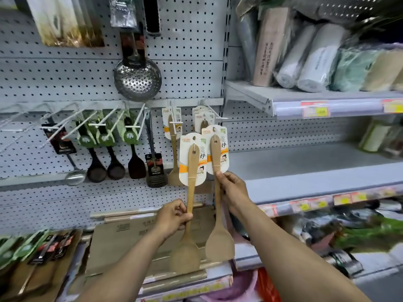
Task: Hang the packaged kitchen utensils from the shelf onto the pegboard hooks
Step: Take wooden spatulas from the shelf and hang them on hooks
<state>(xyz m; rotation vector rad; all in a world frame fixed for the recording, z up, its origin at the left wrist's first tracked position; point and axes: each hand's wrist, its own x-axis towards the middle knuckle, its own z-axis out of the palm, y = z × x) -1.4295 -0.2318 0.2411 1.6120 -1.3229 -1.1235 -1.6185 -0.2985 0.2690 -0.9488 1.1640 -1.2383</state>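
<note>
Two wooden spatulas held up side by side before the pegboard [192, 40], handles up, blades down.

Left hand [172, 217]: grip pinching the handle of the left spatula [189, 214] about midway down, fingers curled round the shaft. White backing card [192, 159] with an orange band fixed over the upper handle, punched hole at the top.

Right hand [233, 189]: grip pinching the right spatula [218, 236] just under its own card [219, 147], thumb and fingers closed on the handle. Right card a little higher than the left one, the two overlapping slightly.

Just behind and above, two pegboard hooks: left hook [175, 122] carrying carded spatulas of the same kind, right hook [216, 115] carrying a few more cards. Both held spatulas off the hooks, near the right one, below its tip.

Further left on the same rail, white hooks with dark ladles [96, 168] and a dark turner [136, 164] in green packaging. Perforated steel skimmer [137, 80] hanging higher up.

Below the hands, a shelf with flat cardboard boxes [122, 238]; blades of the held spatulas hanging in front of it.

On the right, grey shelf [305, 162] with price tags along its edge; above it, rolled and wrapped goods [314, 62], blurred.
</note>
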